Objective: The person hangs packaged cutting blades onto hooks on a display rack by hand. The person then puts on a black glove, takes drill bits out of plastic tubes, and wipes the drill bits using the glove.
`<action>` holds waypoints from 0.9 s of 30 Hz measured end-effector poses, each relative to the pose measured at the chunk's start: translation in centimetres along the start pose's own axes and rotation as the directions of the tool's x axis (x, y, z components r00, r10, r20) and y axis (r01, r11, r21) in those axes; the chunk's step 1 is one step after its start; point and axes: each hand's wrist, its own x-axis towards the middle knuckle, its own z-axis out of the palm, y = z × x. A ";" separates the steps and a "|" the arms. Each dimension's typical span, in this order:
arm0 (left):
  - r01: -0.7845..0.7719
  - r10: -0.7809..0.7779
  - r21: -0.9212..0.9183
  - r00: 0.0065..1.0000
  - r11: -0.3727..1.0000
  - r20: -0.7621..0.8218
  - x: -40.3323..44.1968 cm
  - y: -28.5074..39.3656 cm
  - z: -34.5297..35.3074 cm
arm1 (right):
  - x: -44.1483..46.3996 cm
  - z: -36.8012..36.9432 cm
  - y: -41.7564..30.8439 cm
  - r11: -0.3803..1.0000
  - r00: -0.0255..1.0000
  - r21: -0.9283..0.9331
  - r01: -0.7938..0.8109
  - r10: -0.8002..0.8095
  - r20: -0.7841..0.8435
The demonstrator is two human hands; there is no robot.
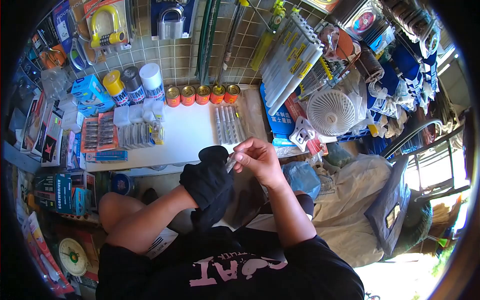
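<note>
My left hand is hidden in a bunched black cloth point(207, 175), which covers it from the wrist on and hangs down over my lap. Its fingers do not show, and I cannot tell whether the cloth is a glove or a loose rag. Beside it, my right hand point(257, 161) pinches a small, shiny, clear-looking piece point(231, 163) between thumb and fingertips. That piece touches the cloth's right edge and is too small to name. Just beyond both hands, several drill bits in clear sleeves point(229, 125) lie side by side on the white tabletop point(187, 135).
Small red cans point(188, 95) line the table's back, next to spray cans point(151, 81). Boxes and packed hardware point(135, 136) crowd the left. A white fan point(331, 112) stands at right, above a beige cover point(355, 200). Padlocks point(171, 22) hang on the wire grid.
</note>
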 end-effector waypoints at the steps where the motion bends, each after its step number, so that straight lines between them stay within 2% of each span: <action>1: -0.002 0.002 -0.050 1.000 0.999 -0.009 0.0 -0.4 0.3 | 0.0 0.1 0.1 0.997 0.999 -0.063 -0.037 0.036 -0.012; 2: -0.006 0.004 -0.099 1.000 0.995 -0.017 0.0 -0.9 0.6 | -0.1 0.2 0.1 0.989 0.997 -0.125 -0.073 0.071 -0.027; 4: 0.059 -0.064 0.081 0.996 0.995 0.057 0.0 -1.1 0.5 | -0.1 0.5 0.4 0.969 0.994 -0.224 -0.105 0.099 -0.036; 7: 0.261 -0.325 0.236 0.897 0.936 0.298 0.8 1.2 -2.0 | -0.1 1.7 1.4 0.962 0.996 -0.272 0.000 -0.026 -0.089; 8: 0.342 -0.368 0.187 0.921 0.921 0.127 1.1 0.8 -1.9 | -0.1 2.6 1.9 0.968 0.973 -0.242 0.065 -0.116 -0.200; 10: 0.471 -0.450 0.049 0.866 0.881 -0.217 1.6 -1.2 -1.1 | -1.0 3.7 2.1 0.937 0.940 -0.324 0.130 -0.220 -0.261; 11: 0.296 -0.159 0.329 0.909 0.897 -0.384 1.3 -3.7 -0.9 | -1.4 4.1 2.3 0.918 0.918 -0.364 0.160 -0.274 -0.288; 12: 0.180 -0.015 0.342 0.901 0.922 -0.433 0.7 -3.9 -2.6 | -1.4 4.5 2.4 0.849 0.932 -0.489 0.202 -0.319 -0.170; 13: 0.115 0.066 0.354 0.885 0.928 -0.460 0.4 -3.8 -3.2 | -1.9 5.0 2.2 0.775 0.952 -0.602 0.190 -0.295 -0.079; 14: 0.051 0.146 0.372 0.863 0.927 -0.484 0.1 -3.7 -3.8 | -1.7 5.6 2.1 0.698 0.922 -0.653 0.295 -0.387 0.003; 16: 0.030 0.183 0.390 0.849 0.920 -0.495 -0.2 -4.1 -3.0 | -1.1 6.4 1.7 0.531 0.843 -0.711 0.461 -0.512 0.164; 19: -0.010 0.172 0.291 0.826 0.957 -0.537 -0.7 -3.5 -3.3 | -1.2 6.7 3.5 0.802 0.976 -0.572 0.175 -0.217 -0.005; 20: -0.027 0.158 0.237 0.818 0.971 -0.552 -0.8 -3.0 -3.6 | -1.2 6.5 3.7 0.808 0.989 -0.573 0.140 -0.143 0.040; 23: 0.004 0.141 0.242 0.803 0.970 -0.580 -0.3 -2.1 -3.4 | -1.3 6.4 5.2 0.909 0.998 -0.411 0.066 -0.051 0.049; 25: 0.001 0.136 0.281 0.873 0.960 -0.468 -0.9 -3.2 -4.4 | -1.3 6.3 4.9 0.869 0.983 -0.486 0.096 -0.007 0.182; 26: 0.071 0.046 0.216 0.869 0.974 -0.492 -1.0 -4.2 -4.3 | -1.4 6.3 4.8 0.847 0.969 -0.519 0.115 0.020 0.247; 27: 0.147 0.074 0.330 0.816 0.932 -0.573 -1.3 -4.6 -4.2 | -1.5 6.3 5.3 0.867 0.964 -0.466 0.174 -0.054 0.260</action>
